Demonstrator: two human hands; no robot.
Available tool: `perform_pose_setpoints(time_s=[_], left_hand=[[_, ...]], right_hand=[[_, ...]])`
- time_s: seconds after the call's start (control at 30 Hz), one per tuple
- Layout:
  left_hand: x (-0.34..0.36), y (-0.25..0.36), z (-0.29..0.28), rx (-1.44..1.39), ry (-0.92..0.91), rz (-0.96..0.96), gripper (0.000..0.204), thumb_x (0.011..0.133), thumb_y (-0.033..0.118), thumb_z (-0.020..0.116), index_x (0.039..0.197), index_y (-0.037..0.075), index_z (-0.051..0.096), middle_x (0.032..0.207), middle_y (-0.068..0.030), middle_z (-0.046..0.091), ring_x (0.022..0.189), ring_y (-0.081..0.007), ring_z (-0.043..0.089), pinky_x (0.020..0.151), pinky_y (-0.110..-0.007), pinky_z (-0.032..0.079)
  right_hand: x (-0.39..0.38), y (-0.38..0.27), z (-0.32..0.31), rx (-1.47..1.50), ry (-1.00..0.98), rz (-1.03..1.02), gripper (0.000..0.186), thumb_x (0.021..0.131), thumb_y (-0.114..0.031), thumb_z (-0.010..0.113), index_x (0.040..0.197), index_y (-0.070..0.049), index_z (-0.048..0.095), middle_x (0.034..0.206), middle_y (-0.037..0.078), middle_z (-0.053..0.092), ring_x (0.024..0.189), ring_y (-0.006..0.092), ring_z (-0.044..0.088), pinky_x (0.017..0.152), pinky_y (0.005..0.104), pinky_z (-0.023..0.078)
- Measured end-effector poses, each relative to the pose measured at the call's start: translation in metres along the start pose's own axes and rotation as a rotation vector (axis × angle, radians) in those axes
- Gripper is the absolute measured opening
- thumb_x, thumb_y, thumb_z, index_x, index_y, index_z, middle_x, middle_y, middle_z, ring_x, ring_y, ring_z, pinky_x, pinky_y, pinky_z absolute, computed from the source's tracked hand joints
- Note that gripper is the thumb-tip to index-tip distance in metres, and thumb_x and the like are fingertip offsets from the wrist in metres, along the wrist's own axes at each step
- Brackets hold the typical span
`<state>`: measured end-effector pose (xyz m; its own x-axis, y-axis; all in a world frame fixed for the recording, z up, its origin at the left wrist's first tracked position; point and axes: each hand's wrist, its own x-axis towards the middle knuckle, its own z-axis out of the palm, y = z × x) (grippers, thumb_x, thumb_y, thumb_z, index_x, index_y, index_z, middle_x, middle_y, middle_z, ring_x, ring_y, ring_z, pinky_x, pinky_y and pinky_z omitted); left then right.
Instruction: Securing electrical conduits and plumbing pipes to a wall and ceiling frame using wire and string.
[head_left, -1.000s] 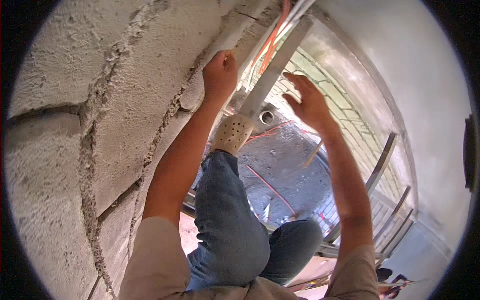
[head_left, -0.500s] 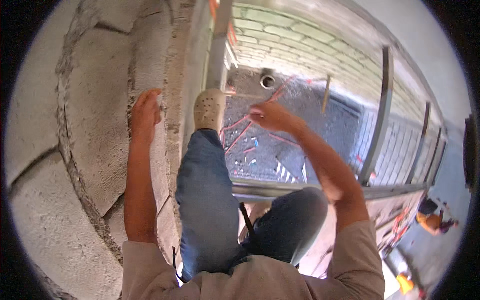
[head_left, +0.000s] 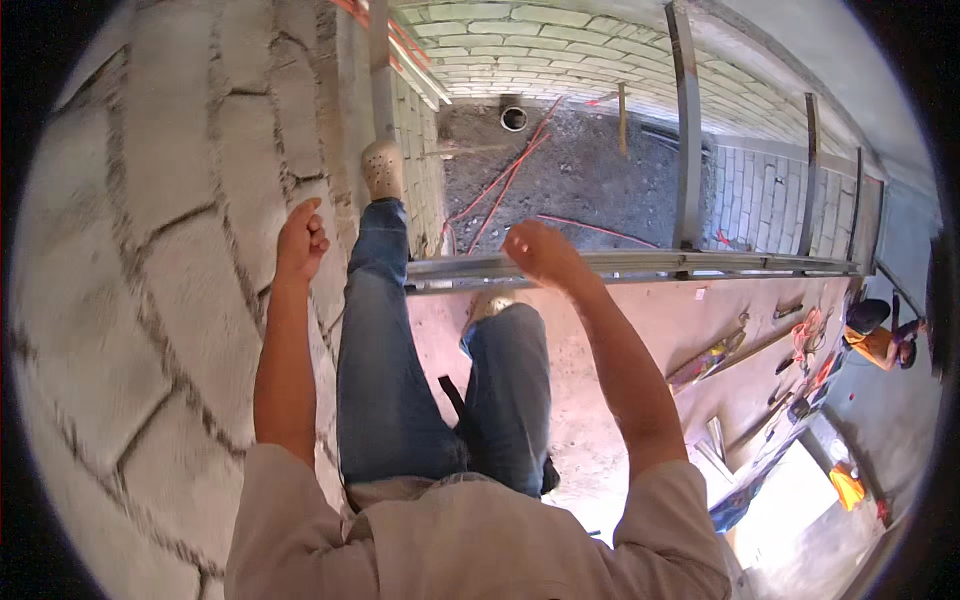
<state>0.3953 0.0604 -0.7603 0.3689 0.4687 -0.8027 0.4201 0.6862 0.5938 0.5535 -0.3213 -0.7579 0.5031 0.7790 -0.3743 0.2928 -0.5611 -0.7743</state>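
My left hand (head_left: pixel 300 240) is raised beside a rough block wall (head_left: pixel 185 280), its fingers curled and nothing visible in them; I cannot tell whether it touches the wall. Over a horizontal metal rail (head_left: pixel 620 262), my right hand (head_left: pixel 543 252) is loosely closed, knuckles up, with no object showing. My left leg reaches forward, its beige clog (head_left: pixel 382 170) by the foot of a metal upright (head_left: pixel 381 80). The other clog (head_left: pixel 490 303) is on the near side of the rail, below my bent right knee.
Several metal posts (head_left: pixel 688 150) rise from the rail. Beyond lies a dark dirt floor (head_left: pixel 600 190) with orange tubing (head_left: pixel 505 185) and a round pipe opening (head_left: pixel 513 118). At right, tools and tubing (head_left: pixel 805 335) lie on the near floor, with another person (head_left: pixel 880 335) farther off.
The view has shifted back, showing more near floor. My right hand has gone from over the dirt floor to over the rail. My left hand's fingers are more curled.
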Motion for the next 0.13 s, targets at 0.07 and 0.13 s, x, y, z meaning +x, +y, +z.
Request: perform_pose_setpoints(time_s=[0.07,0.13], left_hand=[[-0.042,-0.011,-0.003,-0.076,-0.021,-0.028,0.026,0.096,0.025,0.059,0.117,0.009,0.058,0.062,0.0054,0.042,0.049,-0.0066,0.036,0.048,-0.027,0.035],[-0.075,-0.003,-0.007,-0.163,-0.053,-0.026,0.028,0.095,0.024,0.06,0.118,0.009,0.057,0.063,0.0046,0.042,0.049,-0.0073,0.037,0.049,-0.028,0.035]], right_hand=[[-0.026,-0.017,-0.017,-0.034,0.035,0.053,0.02,0.09,-0.026,0.058,0.089,-0.006,0.063,0.09,0.015,0.063,0.086,0.036,0.063,0.075,0.0466,0.051],[-0.049,-0.029,-0.021,-0.09,-0.011,0.038,0.02,0.085,-0.027,0.064,0.086,-0.007,0.064,0.088,0.016,0.064,0.083,0.0329,0.064,0.074,0.0445,0.051]])
